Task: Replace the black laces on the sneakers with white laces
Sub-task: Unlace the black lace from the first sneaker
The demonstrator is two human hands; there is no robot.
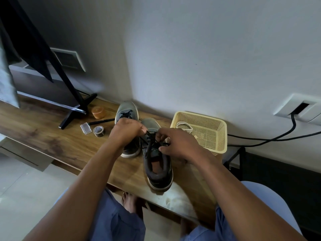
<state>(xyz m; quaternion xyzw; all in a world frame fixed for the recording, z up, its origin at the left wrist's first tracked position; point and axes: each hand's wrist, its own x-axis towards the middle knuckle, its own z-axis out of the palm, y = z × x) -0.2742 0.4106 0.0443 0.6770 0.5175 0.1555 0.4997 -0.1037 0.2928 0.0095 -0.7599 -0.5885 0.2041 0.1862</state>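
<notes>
I work on the near sneaker (159, 169), which lies on the wooden table (52, 136) with its heel toward me and its toe toward the wall; its long axis therefore runs straight away from my body. The black lace (151, 139) crosses the tongue area midway along that axis, directly under both hands.

My left hand (127, 130) pinches a strand of the black lace at its fingertips, lifted slightly above the eyelets on the left side. My right hand (177, 144) has its fingers curled at the lace on the right side of the eyelet rows and appears to pinch it there. Both hands sit about equally near the lace, one on each side.

The next pull should, in my judgement, run outward and upward, across the shoe's axis, to draw the lace out of the eyelets.

Count: two sneakers; the far sneaker (127, 112) stands just left of the first, still laced in black. One yellow basket (217, 134) stands to the right, near my right hand, holding the white laces (185, 126); I cannot count them.
</notes>
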